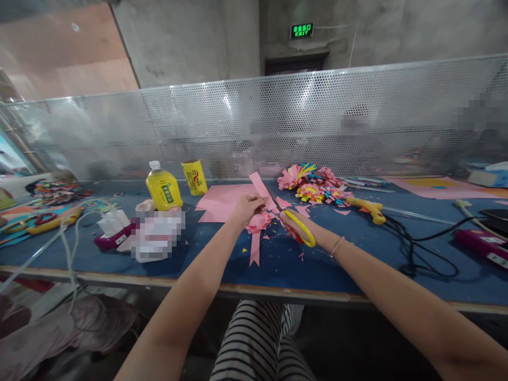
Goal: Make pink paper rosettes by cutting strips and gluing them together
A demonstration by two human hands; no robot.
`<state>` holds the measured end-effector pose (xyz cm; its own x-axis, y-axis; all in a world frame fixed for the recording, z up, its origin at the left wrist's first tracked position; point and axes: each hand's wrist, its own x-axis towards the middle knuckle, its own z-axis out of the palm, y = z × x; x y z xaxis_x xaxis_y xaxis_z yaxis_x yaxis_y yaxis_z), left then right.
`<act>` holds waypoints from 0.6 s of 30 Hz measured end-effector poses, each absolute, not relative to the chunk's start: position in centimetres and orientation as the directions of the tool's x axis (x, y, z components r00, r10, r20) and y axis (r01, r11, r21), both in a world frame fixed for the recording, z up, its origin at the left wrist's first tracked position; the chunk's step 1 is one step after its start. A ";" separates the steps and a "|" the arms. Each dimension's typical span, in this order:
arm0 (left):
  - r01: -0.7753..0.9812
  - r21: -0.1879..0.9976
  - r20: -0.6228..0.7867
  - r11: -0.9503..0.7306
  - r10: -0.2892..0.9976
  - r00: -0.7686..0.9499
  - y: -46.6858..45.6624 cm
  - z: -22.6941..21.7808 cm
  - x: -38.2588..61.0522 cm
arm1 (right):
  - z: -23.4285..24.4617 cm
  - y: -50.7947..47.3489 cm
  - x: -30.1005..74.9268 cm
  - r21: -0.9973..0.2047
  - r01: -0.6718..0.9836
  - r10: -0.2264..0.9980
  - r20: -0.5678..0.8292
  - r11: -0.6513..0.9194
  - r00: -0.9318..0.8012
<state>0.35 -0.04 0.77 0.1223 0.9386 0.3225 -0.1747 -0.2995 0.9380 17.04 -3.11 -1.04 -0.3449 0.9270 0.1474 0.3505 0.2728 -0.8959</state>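
1. i see the left hand [251, 207] pinching a pink strip [261, 186], apparently to steady it.
2. the right hand [318, 234] grips yellow-handled scissors [305, 228], blades beside the strip, presumably for control.
3. a pink rosette [259, 223] lies just below, within reach.

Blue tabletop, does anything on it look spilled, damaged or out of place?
Nothing looks clearly spilled or broken. The blue tabletop does look untidy: loose pink paper scraps lie scattered around the scissors, and the black cord farther right lies in a loose tangle rather than a neat coil.
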 end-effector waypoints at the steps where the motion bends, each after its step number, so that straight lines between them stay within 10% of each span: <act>1: -0.170 0.939 0.322 -0.300 0.939 0.120 -0.1 0.8 0.3 | -1.0 -3.2 16.9 -0.895 0.364 0.935 0.135 0.258 -0.329; 18: -0.226 0.930 0.303 -0.289 0.953 0.028 -0.3 1.2 0.2 | -2.4 -2.0 17.1 -0.934 0.340 0.947 -0.007 0.108 -0.320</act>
